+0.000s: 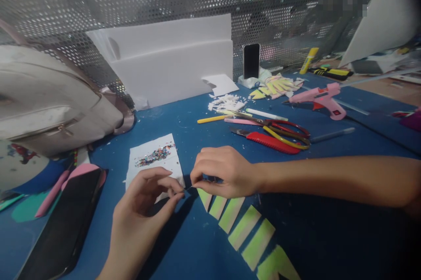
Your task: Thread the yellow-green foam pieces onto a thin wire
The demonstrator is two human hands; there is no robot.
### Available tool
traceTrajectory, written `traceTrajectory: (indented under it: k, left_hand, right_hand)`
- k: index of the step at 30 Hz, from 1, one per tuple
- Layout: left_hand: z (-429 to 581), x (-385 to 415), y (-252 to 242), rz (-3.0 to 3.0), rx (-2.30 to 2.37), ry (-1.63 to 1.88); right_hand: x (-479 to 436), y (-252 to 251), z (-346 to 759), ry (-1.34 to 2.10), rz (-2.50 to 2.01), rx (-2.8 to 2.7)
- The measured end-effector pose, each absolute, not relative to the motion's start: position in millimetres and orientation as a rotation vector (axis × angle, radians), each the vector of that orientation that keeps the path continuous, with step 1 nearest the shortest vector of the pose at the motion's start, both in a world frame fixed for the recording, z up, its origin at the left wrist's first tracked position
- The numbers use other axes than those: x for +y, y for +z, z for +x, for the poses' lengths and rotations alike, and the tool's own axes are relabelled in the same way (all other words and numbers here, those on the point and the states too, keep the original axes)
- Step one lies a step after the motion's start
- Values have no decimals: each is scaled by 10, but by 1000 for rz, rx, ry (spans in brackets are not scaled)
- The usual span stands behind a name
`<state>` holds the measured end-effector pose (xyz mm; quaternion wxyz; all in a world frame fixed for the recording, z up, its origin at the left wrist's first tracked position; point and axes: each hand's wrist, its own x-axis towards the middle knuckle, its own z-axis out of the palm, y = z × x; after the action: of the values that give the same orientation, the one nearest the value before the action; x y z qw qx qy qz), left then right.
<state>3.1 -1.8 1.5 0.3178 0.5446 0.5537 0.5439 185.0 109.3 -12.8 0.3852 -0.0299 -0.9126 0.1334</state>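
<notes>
Above the blue table, both hands pinch close together. My left hand (144,210) has thumb and fingertip pressed together at one end of a thin, pale strand (187,188), too fine to tell whether thread or needle. At its other end, my right hand (223,172) closes thumb and fingers. Beneath and beyond the right hand runs a diagonal row of green-and-cream strips (248,227), its upper end partly hidden by that hand. Behind the left hand lies a white paper sheet (134,161) bearing a scatter of small multicoloured bits (156,156).
On the left are a dark phone (62,231) and a pale backpack (59,100). Beyond my right hand lie scissors (279,126), a red utility knife (272,141) and markers (212,119). A pink glue gun (324,98) stands farther right, and white boards (171,69) lean behind.
</notes>
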Motion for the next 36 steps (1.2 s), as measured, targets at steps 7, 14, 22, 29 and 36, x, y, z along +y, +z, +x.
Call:
traceTrajectory:
  k: [7,14,22,29,36]
  left_hand:
    - [44,-39,19,1441,1481,1380]
    - [66,1,34,1307,1440,1404]
    - [43,38,8,1224,1363,1392]
    - [-36,58,-28,1272,1360,1355]
    - [39,11,46,1254,1407,1300]
  right_hand:
    - [1082,-150,1838,268,-35,-2355]
    - [1095,-161,1827,301,13,-2369]
    - [1077,-170,1814,289,-24,-2376]
    - [1059,-156,1822,365,-91,-2311]
    - [1036,-139,1828,453,-87,-2352]
